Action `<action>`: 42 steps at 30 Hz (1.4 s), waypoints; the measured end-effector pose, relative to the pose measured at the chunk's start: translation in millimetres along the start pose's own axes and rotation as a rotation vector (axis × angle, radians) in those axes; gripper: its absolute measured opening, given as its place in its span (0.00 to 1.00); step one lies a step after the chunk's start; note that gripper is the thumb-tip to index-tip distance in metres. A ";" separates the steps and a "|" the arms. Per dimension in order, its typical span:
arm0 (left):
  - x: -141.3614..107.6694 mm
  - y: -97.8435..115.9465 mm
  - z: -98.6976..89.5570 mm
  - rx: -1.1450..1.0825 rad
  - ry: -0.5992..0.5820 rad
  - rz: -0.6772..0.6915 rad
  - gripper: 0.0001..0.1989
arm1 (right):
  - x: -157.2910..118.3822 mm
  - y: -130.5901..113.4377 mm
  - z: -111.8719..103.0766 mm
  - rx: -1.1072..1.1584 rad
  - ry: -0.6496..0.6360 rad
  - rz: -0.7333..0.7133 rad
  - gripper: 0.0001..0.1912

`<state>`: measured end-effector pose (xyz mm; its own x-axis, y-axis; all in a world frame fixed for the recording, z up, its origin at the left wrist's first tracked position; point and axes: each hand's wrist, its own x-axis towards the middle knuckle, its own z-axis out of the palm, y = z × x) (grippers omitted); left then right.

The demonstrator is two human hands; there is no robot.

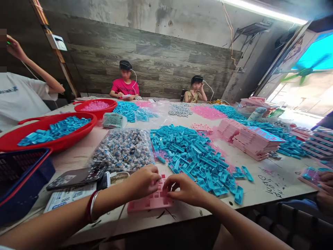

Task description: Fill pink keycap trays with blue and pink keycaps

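Observation:
A pink plastic panel (149, 205) with square openings lies near the table's front edge, under both hands. My left hand (147, 178) is over its upper left part, fingers curled and closed; whatever they hold is hidden. At the panel's right side my right hand (182, 187) bends its fingers down in a pinch, and I cannot make out what is in it. Just beyond the hands spreads a pile of blue plastic pieces (192, 156). A clear bag of small white and blue parts (122, 147) lies beyond my left hand.
At left stand a dark blue basket (49, 163), a red basin (91, 126) of blue pieces and a phone (75, 177). Stacked pink panels (255, 142) are at right. Several people sit around the table; a co-worker's hand (326, 185) shows at the right edge.

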<state>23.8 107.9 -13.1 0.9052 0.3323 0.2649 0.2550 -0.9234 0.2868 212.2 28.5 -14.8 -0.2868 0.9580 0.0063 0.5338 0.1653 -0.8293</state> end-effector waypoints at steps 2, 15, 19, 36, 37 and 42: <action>-3.2 -3.3 7.8 0.117 0.028 0.063 0.06 | -2.4 -1.0 -2.6 -0.075 0.046 -0.011 0.11; -19.8 -24.0 18.1 0.218 0.211 0.170 0.08 | 2.9 2.7 -5.1 -0.144 0.061 -0.051 0.10; -18.3 -23.5 17.7 0.218 0.204 0.192 0.08 | 5.1 4.5 -4.2 -0.185 0.062 -0.087 0.12; -7.4 -4.6 6.4 0.370 0.084 0.095 0.06 | 4.9 2.2 -5.5 -0.239 0.061 -0.154 0.13; -7.0 -4.6 6.9 0.369 0.091 0.102 0.07 | 4.9 1.9 -5.6 -0.233 0.064 -0.163 0.14; -6.9 -6.5 8.6 0.350 0.140 0.153 0.10 | 4.9 2.4 -6.1 -0.234 0.062 -0.171 0.14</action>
<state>18.8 109.9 -24.7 0.8927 0.1868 0.4100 0.2433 -0.9658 -0.0898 216.9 35.0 -13.3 -0.3428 0.9229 0.1752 0.6533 0.3682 -0.6615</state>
